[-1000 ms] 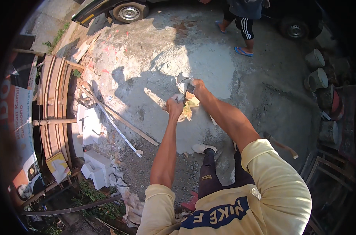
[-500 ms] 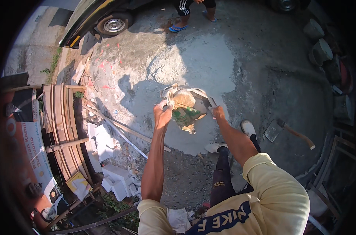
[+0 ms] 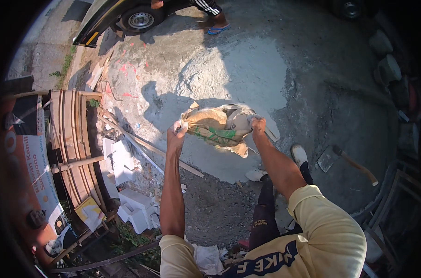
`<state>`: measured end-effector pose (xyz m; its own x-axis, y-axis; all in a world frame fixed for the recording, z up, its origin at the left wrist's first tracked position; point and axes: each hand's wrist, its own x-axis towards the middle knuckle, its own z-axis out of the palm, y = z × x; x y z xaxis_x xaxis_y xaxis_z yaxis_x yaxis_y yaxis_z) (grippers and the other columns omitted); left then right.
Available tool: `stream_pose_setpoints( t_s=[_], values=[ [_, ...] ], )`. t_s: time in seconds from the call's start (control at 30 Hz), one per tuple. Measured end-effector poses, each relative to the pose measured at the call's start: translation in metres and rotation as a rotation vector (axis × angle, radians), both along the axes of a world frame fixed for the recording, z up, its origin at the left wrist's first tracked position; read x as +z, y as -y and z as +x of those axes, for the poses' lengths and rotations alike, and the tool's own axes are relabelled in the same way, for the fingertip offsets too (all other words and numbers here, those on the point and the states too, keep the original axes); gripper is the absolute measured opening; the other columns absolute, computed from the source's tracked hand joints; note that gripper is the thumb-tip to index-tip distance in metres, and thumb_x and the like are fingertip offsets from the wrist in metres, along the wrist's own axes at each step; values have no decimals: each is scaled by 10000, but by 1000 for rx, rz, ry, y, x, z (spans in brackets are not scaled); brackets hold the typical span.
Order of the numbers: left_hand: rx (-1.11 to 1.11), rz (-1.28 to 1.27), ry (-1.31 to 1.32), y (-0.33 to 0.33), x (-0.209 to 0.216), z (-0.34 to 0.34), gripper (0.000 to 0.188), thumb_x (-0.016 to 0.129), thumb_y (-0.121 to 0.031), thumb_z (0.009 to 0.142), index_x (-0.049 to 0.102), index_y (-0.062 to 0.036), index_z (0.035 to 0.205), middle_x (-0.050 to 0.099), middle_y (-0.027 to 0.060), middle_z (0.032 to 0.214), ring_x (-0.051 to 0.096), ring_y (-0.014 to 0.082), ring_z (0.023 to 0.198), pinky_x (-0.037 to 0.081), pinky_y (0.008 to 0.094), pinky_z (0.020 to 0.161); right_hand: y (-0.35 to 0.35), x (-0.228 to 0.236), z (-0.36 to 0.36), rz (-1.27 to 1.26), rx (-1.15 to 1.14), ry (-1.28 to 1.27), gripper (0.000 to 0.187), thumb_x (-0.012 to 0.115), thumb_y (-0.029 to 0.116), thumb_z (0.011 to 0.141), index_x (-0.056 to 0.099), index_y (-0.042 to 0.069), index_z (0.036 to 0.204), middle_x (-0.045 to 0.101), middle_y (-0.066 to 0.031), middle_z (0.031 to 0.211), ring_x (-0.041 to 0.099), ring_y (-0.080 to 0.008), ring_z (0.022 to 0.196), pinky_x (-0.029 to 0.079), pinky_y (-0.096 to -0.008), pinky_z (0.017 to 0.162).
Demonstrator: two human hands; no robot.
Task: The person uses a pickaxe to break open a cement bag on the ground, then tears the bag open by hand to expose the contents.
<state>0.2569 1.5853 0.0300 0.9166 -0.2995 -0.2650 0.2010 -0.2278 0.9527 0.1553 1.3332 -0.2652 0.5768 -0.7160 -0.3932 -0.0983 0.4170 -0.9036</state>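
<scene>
A torn brown paper sack (image 3: 219, 129) with green markings hangs stretched between my hands, above a patch of grey powder (image 3: 247, 60). My left hand (image 3: 177, 129) is closed on the sack's left edge. At its right edge my right hand (image 3: 257, 124) grips the paper, fingers curled around it. The sack's mouth gapes upward and its ragged lower edge droops. Whether anything is left inside, I cannot tell. A pale mound of powder (image 3: 201, 74) lies just beyond the sack.
A hoe (image 3: 331, 158) with a wooden handle lies to the right of my feet. Buckets (image 3: 387, 69) line the far right. Wooden planks (image 3: 71, 143), white blocks (image 3: 138, 208) and a banner (image 3: 34, 176) are on the left. A person's sandalled foot (image 3: 218, 29) and a vehicle wheel (image 3: 141, 20) are beyond.
My hands have moved apart, the left one leftward, spreading the sack wider and flatter. The person at the far side has stepped to the left.
</scene>
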Motion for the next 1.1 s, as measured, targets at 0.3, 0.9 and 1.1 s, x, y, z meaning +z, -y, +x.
stream_pose_setpoints(
  t_s=[0.3,0.9,1.1],
  values=[
    [713,-143,-434,-87,-232,-80,234,591,-28,850,607,-12,1083,615,7,985,546,112,901,388,226,834,27,106,33,-90,314,-92,148,549,18,741,651,-5,844,583,-1,698,463,-80,563,364,-241,519],
    [347,1075,-533,-4,-282,-94,508,648,-340,716,583,-78,1147,533,125,1229,484,299,1155,362,530,925,95,33,-69,-63,327,-433,179,575,63,769,604,150,923,589,11,833,524,-122,729,417,-278,637],
    [164,764,-33,11,-356,-69,409,616,-262,798,565,-82,1162,576,203,1139,547,337,1051,421,474,878,90,10,-101,-52,240,-590,49,647,171,827,605,185,847,575,65,697,448,-46,509,309,-207,437]
  ],
)
